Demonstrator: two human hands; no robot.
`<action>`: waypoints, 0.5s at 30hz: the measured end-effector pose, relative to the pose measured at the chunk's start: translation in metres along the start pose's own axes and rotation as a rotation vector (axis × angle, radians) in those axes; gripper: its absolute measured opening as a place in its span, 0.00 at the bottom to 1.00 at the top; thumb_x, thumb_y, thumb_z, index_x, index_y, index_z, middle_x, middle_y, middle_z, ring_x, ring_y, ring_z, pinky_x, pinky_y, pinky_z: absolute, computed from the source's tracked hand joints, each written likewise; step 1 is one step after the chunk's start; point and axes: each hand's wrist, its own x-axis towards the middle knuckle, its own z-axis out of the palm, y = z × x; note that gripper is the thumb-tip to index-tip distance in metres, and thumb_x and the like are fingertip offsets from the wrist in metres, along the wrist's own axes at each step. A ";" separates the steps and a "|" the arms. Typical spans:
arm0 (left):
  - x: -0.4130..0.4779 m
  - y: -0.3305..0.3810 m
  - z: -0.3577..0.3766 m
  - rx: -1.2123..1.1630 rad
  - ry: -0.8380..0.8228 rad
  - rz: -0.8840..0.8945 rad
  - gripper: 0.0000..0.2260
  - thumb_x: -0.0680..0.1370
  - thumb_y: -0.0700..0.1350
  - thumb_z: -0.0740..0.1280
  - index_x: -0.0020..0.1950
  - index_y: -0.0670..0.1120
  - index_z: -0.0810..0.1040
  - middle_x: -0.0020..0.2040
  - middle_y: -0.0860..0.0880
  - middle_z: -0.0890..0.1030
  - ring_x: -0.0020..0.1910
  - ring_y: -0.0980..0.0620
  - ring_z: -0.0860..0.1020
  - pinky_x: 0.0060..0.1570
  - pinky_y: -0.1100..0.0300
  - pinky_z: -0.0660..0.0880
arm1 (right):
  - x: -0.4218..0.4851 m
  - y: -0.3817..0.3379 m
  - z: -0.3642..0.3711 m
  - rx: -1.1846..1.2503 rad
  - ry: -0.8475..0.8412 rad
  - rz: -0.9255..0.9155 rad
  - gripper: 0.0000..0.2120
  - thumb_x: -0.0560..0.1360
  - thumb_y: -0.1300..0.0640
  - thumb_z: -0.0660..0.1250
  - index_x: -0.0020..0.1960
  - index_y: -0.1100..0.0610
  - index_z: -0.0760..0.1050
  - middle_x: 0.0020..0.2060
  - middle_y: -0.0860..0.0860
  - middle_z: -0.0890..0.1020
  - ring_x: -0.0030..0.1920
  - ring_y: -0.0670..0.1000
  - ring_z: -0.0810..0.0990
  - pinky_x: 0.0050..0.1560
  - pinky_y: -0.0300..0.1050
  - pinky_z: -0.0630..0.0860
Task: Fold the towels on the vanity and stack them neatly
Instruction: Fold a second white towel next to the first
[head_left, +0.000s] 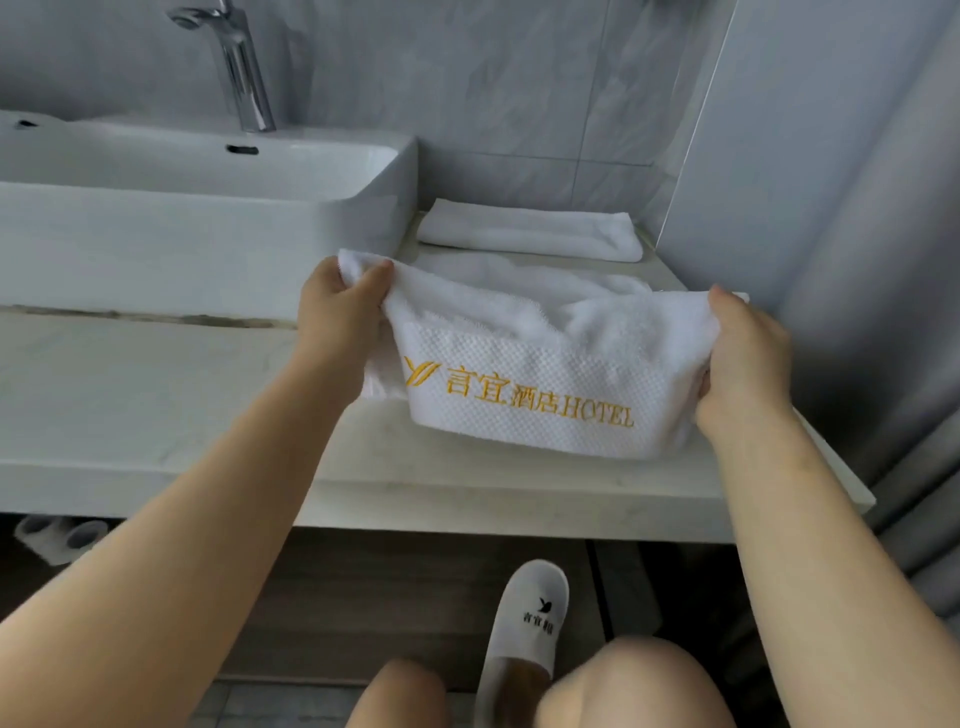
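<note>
White terry on pale stone, starting far left: the sink basin (208, 208) sits on the vanity top (156, 395), and both towels lie outside it, on the counter to its right.

Next comes the left hand (337, 317), thumb on top and fingers curled under, pinching the left end of the logo towel (535, 364). That towel stretches left to right between the two hands. Its long axis runs across the counter, the gold lettering faces the person, the middle sags, and the lower edge seems to rest on the stone.

Behind it, against the wall, the folded towel (530, 234) lies flat, also lengthwise left to right. It is close beyond the held one, though I cannot tell if they touch.

Far right, the right hand (743, 358) has its fingers wrapped round the bunched right end.

Both hands look equally near, and the stacking spot lies straight ahead of the fingers, toward the wall. To my eye this one needs another fold, then a short push forward.
</note>
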 end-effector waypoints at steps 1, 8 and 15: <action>0.009 -0.001 0.006 0.022 -0.014 -0.027 0.06 0.76 0.44 0.66 0.39 0.50 0.73 0.37 0.52 0.78 0.37 0.55 0.77 0.38 0.64 0.74 | 0.010 0.000 0.005 -0.011 0.006 0.004 0.12 0.75 0.58 0.65 0.34 0.55 0.70 0.35 0.49 0.75 0.42 0.50 0.75 0.45 0.43 0.72; 0.063 -0.006 0.037 -0.272 -0.238 -0.492 0.06 0.77 0.46 0.65 0.42 0.45 0.76 0.35 0.49 0.81 0.35 0.53 0.80 0.38 0.61 0.77 | 0.081 0.004 0.029 -0.029 -0.052 0.233 0.10 0.76 0.52 0.62 0.39 0.55 0.76 0.33 0.50 0.80 0.38 0.51 0.79 0.41 0.42 0.74; 0.086 -0.036 0.038 -0.530 -0.279 -0.601 0.15 0.80 0.47 0.58 0.54 0.36 0.75 0.47 0.42 0.82 0.38 0.49 0.83 0.36 0.56 0.81 | 0.104 0.024 0.022 0.246 -0.223 0.497 0.24 0.77 0.40 0.57 0.51 0.61 0.76 0.41 0.55 0.84 0.38 0.53 0.84 0.38 0.47 0.81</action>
